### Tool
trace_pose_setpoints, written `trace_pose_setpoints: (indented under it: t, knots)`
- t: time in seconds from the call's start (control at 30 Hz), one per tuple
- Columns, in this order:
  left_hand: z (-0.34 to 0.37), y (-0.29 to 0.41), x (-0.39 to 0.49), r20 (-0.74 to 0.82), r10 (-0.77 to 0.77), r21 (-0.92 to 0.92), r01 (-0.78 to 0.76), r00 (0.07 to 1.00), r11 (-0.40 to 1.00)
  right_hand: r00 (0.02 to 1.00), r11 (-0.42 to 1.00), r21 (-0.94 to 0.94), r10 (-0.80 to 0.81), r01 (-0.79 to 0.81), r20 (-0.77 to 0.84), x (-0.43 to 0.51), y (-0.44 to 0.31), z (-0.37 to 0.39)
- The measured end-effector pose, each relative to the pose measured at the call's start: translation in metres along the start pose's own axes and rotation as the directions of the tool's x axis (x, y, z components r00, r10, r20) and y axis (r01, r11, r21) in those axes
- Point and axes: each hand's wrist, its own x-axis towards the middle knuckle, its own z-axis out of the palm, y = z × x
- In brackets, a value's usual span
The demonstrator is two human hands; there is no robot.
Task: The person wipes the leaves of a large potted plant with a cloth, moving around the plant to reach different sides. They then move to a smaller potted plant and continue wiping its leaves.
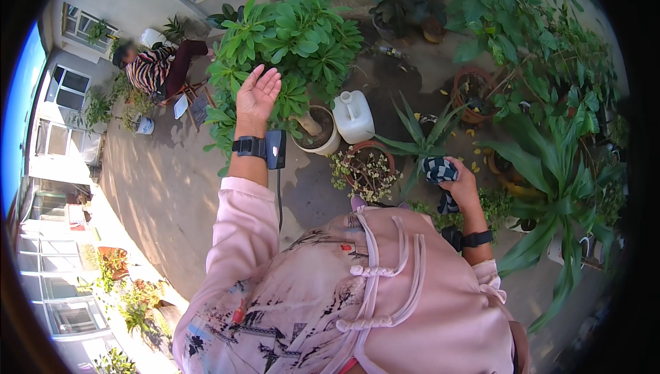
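Observation:
My left hand (259,93) is raised palm up beside the leafy crown of a potted shrub (296,39), its fingers extended and nothing in it. The shrub's thick trunk stands in a white pot (330,142). My right hand (463,183) grips a bunched checked cloth (439,170), part of which hangs down below the hand. That cloth is close to the leaves of an aloe-like plant (420,134). A white plastic jug (353,117) stands between the white pot and the aloe-like plant. Nearer my body is a small-leaved plant in a terracotta pot (389,156).
A person in a striped top (149,71) sits at the upper left, near a folding stool (198,108). Large strap-leaved foliage (559,193) spreads at the right. Behind are another terracotta pot (472,112) and a bottle (390,51) lying on the ground.

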Motion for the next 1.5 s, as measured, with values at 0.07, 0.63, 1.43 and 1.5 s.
trace_pose_setpoints:
  t: [0.07, 0.63, 1.43, 1.5]
  knots:
    - [-0.005, -0.002, -0.007, -0.124, 0.013, -0.023, -0.016, 0.992, 1.000, 1.000, 0.998, 0.066, -0.007, 0.009, -0.018, 0.000, 0.003, -0.007]
    - [0.121, -0.160, -0.125, 0.494, -0.411, 0.519, 0.120, 0.766, 0.847, 0.967, 0.668, 0.744, -0.201, 0.021, 0.154, 0.049, -0.105, 0.032]
    - [0.112, -0.152, -0.090, 0.577, 0.120, 0.726, -0.575, 0.808, 0.378, 0.958, 0.741, 0.617, -0.274, 0.266, -0.083, 0.051, -0.098, -0.020]
    - [0.116, -0.150, -0.091, 0.461, 0.056, 0.699, -0.401, 0.886, 0.592, 0.964, 0.775, 0.586, -0.260, 0.237, -0.047, 0.052, -0.095, -0.010]
